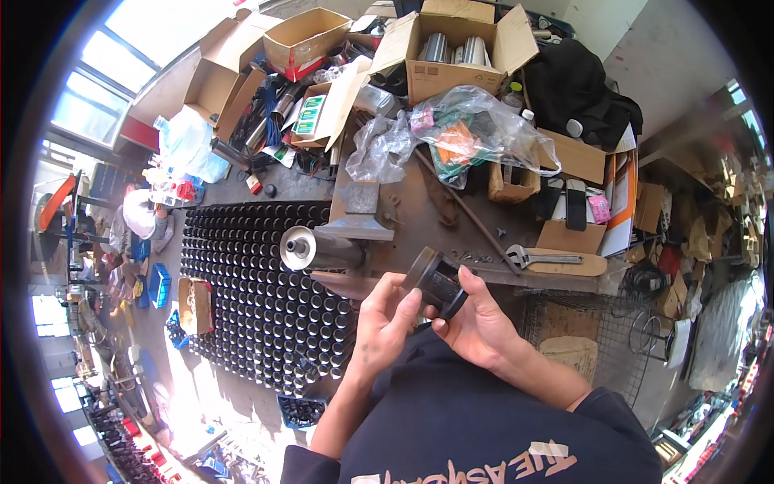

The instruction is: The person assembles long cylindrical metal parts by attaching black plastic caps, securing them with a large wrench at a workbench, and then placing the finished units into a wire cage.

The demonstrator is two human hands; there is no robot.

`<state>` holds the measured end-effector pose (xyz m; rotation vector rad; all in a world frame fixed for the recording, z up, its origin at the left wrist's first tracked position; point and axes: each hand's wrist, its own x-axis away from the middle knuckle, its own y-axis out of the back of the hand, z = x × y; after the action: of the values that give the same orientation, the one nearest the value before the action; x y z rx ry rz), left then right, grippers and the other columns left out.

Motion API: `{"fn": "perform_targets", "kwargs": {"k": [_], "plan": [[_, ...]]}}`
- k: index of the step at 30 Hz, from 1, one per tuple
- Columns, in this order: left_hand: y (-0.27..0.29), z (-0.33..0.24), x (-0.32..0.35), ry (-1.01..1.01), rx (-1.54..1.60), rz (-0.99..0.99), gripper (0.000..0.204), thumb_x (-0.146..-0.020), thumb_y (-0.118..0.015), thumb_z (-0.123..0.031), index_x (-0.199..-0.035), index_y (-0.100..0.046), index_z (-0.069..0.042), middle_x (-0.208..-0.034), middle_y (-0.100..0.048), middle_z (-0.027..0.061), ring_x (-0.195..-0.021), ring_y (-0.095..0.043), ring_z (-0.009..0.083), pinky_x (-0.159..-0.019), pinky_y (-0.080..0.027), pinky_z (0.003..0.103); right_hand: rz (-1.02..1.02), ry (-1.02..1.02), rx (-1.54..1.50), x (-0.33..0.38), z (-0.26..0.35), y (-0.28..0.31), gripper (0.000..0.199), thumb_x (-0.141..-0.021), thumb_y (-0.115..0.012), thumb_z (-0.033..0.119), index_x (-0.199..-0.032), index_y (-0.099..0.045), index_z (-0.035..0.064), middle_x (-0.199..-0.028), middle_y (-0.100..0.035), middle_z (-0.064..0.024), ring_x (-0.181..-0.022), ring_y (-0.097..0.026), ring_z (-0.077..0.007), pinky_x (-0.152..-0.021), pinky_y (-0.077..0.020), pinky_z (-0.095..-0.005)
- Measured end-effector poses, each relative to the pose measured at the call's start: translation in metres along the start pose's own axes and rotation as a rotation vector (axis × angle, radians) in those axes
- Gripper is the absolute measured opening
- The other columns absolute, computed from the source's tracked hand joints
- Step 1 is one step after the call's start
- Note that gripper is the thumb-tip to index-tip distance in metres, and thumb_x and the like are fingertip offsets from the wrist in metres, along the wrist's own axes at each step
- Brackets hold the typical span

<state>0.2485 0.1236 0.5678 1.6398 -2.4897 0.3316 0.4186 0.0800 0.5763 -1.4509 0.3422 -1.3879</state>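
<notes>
Both hands hold a black cylindrical part (436, 280) with a wider flange at its lower right end, tilted in front of my chest. My left hand (385, 324) has its thumb and fingers closed on the upper left end. At the flange end, my right hand (481, 321) grips with the thumb on top and fingertips beneath. Just beyond my left hand, a dark metal cylinder (339, 252) with a pale end face and a central stub lies at the bench edge. Behind that cylinder stands a grey metal block on a wider base (367, 224).
The workbench (415, 222) carries an adjustable wrench (548, 259), a long metal rod (472, 211), clear plastic bags (484, 129) and open cardboard boxes (455, 78). To the left, rows of black cylinders (258, 290) stand closely packed. A wire basket (601, 331) is at the right.
</notes>
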Motion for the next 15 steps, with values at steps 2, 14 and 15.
{"fn": "perform_targets", "kwargs": {"k": [2,14,15], "plan": [[0.003,0.0,0.002,0.002,-0.008,0.014,0.015,-0.103,-0.061,-0.016,-0.112,-0.061,-0.003,-0.078,-0.062,-0.0034,-0.068,-0.052,0.002,-0.06,-0.042,0.02,0.015,-0.026,-0.006,0.002,-0.001,-0.001,0.05,-0.097,-0.063,0.055,-0.123,-0.062,0.0123,-0.108,-0.069,-0.0007,-0.091,-0.067,-0.0122,-0.075,-0.0532,-0.0242],[0.026,0.023,0.005,0.125,0.429,0.04,0.02,-0.109,-0.049,-0.027,-0.114,-0.055,-0.008,-0.09,-0.062,-0.0013,-0.075,-0.06,0.0069,-0.067,-0.048,0.023,0.034,0.037,0.165,0.006,-0.017,-0.008,0.037,-0.101,-0.064,0.028,-0.129,-0.058,0.0049,-0.119,-0.068,-0.0093,-0.107,-0.068,-0.0185,-0.088,-0.0568,-0.0307],[0.029,0.025,0.008,0.13,0.463,0.065,0.02,-0.11,-0.048,-0.027,-0.115,-0.055,-0.009,-0.089,-0.06,-0.002,-0.081,-0.059,0.0077,-0.071,-0.048,0.025,0.032,0.043,0.189,0.006,-0.019,-0.009,0.035,-0.101,-0.064,0.025,-0.129,-0.058,0.005,-0.118,-0.068,-0.0093,-0.108,-0.067,-0.0182,-0.088,-0.0568,-0.031]]}}
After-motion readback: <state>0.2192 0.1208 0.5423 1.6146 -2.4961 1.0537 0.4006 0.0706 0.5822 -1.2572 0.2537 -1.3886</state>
